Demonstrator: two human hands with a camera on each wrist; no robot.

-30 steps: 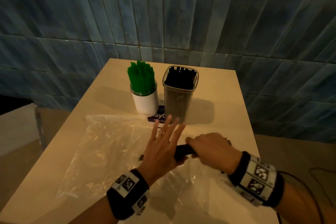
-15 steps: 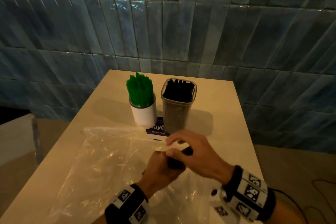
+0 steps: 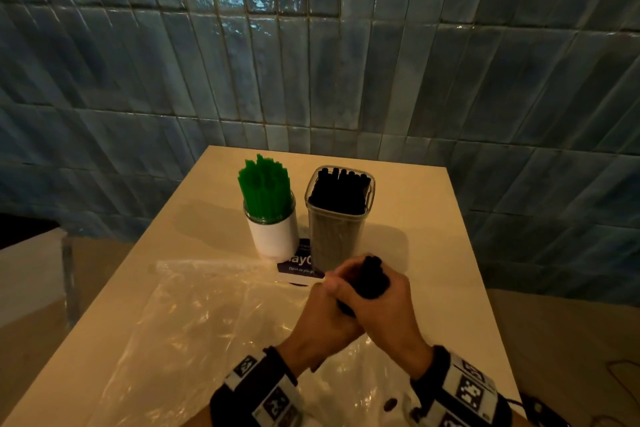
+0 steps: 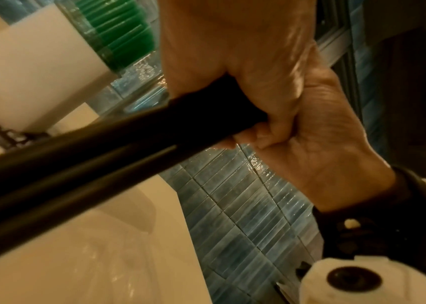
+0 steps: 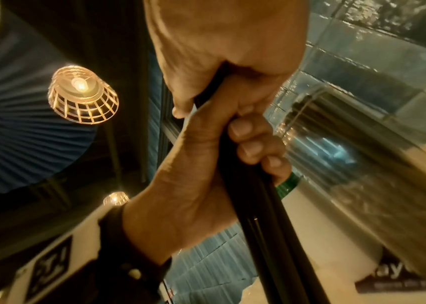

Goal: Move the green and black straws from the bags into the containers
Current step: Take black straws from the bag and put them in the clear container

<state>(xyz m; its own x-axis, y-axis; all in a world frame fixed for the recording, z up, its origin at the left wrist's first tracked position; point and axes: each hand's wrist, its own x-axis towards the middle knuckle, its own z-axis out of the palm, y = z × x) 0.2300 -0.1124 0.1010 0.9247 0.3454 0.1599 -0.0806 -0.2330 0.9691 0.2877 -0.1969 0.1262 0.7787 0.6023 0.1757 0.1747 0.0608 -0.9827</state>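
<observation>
Both hands clasp one bundle of black straws point(image 3: 371, 276) just in front of the clear container point(image 3: 335, 243), which holds many black straws point(image 3: 341, 189). My left hand point(image 3: 327, 314) wraps the bundle from the left and my right hand point(image 3: 391, 302) from the right, fingers curled round it. In the left wrist view the bundle point(image 4: 97, 156) runs long and dark from both fists. The right wrist view shows the straws point(image 5: 271, 226) hanging below the fingers. Green straws point(image 3: 266, 184) stand in a white cup point(image 3: 276, 236) left of the clear container.
A crumpled clear plastic bag point(image 3: 207, 319) lies flat over the near half of the beige table point(image 3: 433, 225). A dark blue card point(image 3: 298, 265) lies under the front of the two containers. A blue tiled wall point(image 3: 311, 80) closes off the table's far edge.
My left hand went from lying flat and open on the bag to gripping the black bundle. Both hands lifted the bundle off the bag and brought it closer to the clear container.
</observation>
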